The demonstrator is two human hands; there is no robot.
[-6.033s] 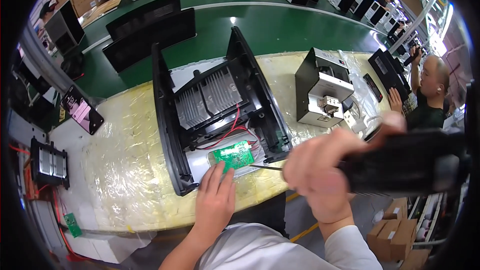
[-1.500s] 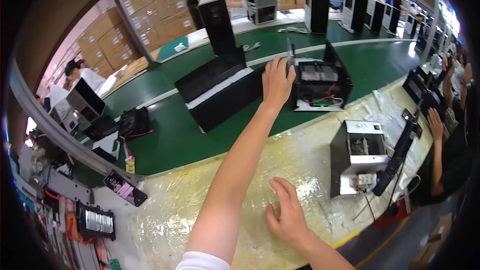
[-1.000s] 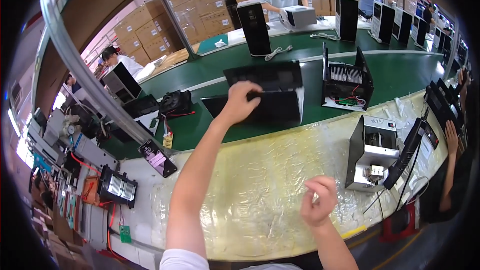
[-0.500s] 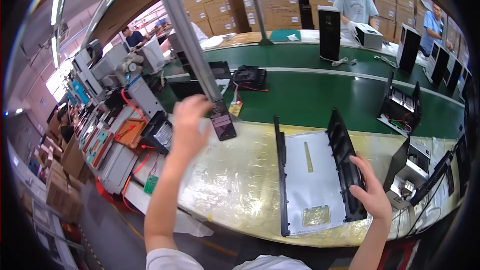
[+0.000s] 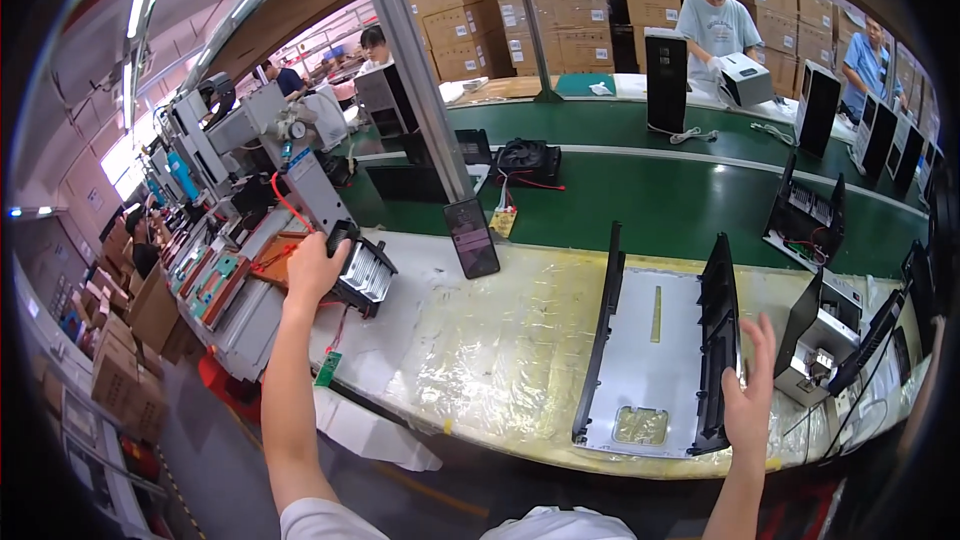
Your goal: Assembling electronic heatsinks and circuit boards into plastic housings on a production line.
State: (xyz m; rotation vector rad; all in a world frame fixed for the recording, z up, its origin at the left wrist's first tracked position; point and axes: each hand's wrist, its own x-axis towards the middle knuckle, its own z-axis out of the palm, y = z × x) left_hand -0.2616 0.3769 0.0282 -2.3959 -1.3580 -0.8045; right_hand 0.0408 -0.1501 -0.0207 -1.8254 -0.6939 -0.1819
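- We note left hand (image 5: 314,266) fingers curled at finned heatsink (image 5: 368,278), left end of worktop (image 5: 480,350); grip unclear.
- Right hand (image 5: 748,405): fingers spread, empty, beside housing (image 5: 630,360), near edge.
- Housing bare inside; heatsink outside it.

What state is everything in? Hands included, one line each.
Left hand: at finned unit, grip unclear
Finned unit: fins exposed
Right hand: open, beside near housing
Near housing: open on top, side walls standing
Far housing: open, finned insert showing
Phone: propped up, screen lit
Metal box: inner parts exposed
Black fan: lying on green surface
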